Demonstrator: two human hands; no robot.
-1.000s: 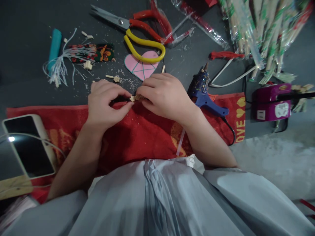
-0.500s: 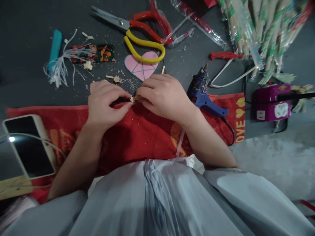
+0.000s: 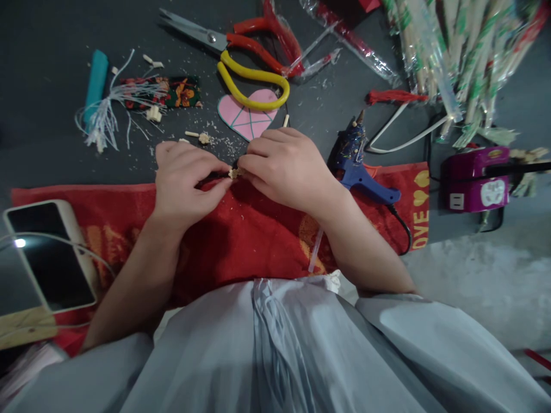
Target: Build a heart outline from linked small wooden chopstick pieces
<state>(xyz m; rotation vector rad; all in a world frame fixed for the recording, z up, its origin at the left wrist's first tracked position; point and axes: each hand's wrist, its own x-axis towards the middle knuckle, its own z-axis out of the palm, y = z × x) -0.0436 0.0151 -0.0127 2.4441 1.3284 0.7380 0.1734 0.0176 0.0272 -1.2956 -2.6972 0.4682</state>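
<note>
Between the fingertips of both hands is a small cream flower-shaped piece [image 3: 233, 173], partly hidden by the fingers. My left hand [image 3: 187, 180] pinches its left side with thumb and forefinger. From the other side my right hand [image 3: 288, 169] grips it, the fingers curled and close together. Just beyond the left knuckles lies a similar little flower piece [image 3: 204, 138] beside a short pale stick. A pink heart [image 3: 249, 117] with green lines lies past my right hand, partly under the scissors' yellow handle. Both hands are over the far edge of a red towel [image 3: 224, 241].
Large scissors [image 3: 228, 43] lie at the back. A blue glue gun [image 3: 361, 172] rests right of my right hand, its cord trailing over the towel. Farther right are a purple power socket [image 3: 476, 179] and plastic-wrapped stick bundles [image 3: 465, 57]. A phone [image 3: 49, 252] lies at left.
Both hands stay almost in place. The small flower piece shows slightly more between the fingertips, and my left hand has shifted a touch to the right.
</note>
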